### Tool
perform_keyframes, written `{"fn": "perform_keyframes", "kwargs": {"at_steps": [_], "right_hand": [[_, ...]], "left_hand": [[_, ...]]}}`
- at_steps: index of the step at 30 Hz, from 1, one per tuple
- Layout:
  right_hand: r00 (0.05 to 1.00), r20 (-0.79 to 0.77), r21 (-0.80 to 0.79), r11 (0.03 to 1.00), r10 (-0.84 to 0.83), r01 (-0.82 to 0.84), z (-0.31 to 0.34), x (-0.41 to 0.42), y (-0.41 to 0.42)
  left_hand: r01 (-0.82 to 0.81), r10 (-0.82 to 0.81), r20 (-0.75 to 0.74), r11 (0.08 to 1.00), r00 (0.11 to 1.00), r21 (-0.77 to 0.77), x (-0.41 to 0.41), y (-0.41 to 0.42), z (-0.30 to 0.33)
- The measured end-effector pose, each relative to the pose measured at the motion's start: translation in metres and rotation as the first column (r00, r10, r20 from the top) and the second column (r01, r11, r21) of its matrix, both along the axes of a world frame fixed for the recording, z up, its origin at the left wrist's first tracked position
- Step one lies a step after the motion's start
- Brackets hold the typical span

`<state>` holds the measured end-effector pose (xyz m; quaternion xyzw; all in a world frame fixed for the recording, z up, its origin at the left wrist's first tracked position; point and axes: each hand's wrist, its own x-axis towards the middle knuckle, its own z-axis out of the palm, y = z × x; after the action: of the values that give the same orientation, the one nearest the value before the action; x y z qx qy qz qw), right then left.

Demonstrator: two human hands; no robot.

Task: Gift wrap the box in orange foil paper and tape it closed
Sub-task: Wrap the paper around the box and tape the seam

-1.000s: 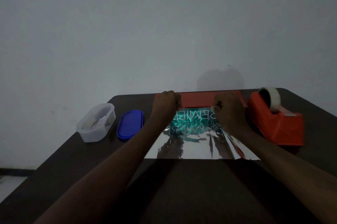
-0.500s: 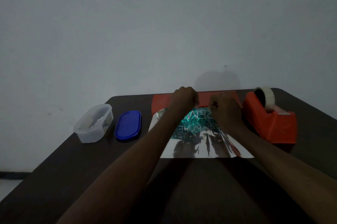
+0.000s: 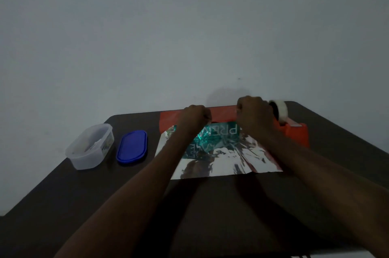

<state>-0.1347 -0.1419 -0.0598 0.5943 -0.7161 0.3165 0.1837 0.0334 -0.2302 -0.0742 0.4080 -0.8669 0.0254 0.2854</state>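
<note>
Where hands fold foil, tape dispenser [image 3: 293,131] beside, blue lid [image 3: 132,145], tub [image 3: 90,146]

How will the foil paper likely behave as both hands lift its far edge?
The foil paper will probably flop and crease: it already shows wrinkles and folds over the box. It looks thin and light, so it may slide on the table. Its shiny face suggests slipperiness.

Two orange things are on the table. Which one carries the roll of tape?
The orange tape dispenser at the right, beside the right hand, carries the tape roll. The other, the flat orange foil paper, lies spread under both hands.
</note>
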Motion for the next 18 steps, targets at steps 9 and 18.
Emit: {"fn": "perform_keyframes", "kwargs": {"at_steps": [9, 18], "right_hand": [[0.903, -0.124, 0.234, 0.872, -0.412, 0.430, 0.048, -0.056, 0.049], [0.834, 0.317, 0.486, 0.833, -0.451, 0.266, 0.048, -0.084, 0.070]], "left_hand": [[0.003, -0.003, 0.000, 1.000, 1.000, -0.028, -0.005, 0.000, -0.001], [-0.016, 0.016, -0.028, 1.000, 0.999, -0.027, -0.005, 0.000, -0.002]]}}
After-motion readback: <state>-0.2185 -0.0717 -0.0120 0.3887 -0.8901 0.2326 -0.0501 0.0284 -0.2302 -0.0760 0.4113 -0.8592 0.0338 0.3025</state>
